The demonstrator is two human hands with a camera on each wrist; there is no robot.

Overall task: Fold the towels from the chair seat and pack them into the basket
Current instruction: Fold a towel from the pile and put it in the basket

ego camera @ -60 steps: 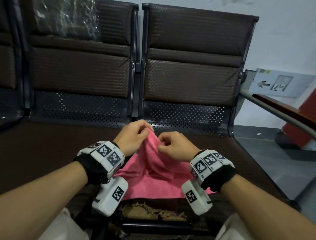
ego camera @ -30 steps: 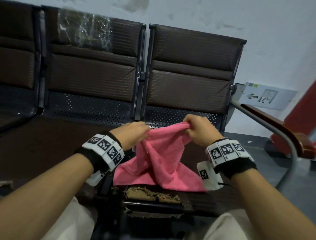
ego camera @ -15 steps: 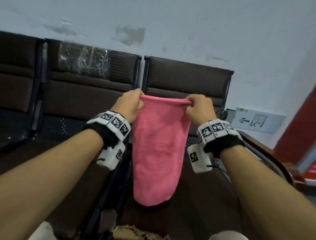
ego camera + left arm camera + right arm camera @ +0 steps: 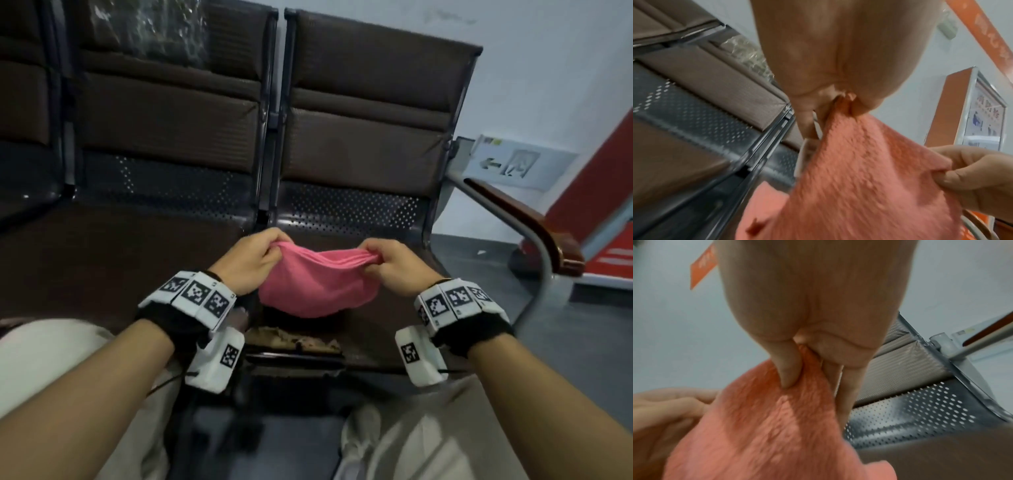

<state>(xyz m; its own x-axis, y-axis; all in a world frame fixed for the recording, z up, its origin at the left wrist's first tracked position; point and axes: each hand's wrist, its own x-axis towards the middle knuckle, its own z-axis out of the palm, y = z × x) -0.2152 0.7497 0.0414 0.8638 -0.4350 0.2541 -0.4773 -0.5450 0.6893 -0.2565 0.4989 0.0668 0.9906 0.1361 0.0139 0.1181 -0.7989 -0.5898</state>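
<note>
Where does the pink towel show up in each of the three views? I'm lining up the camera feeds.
Head view: the pink towel hangs at centre, stretched between the left hand and the right hand.
Left wrist view: lower right, running down from the pinch.
Right wrist view: lower left, under the thumb.
Shared landmark: the perforated metal strip of the chair back.

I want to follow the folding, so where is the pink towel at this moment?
In the head view the towel hangs at the centre, above the front of the right seat, pinched at its top edge between the left hand and the right hand.
</note>
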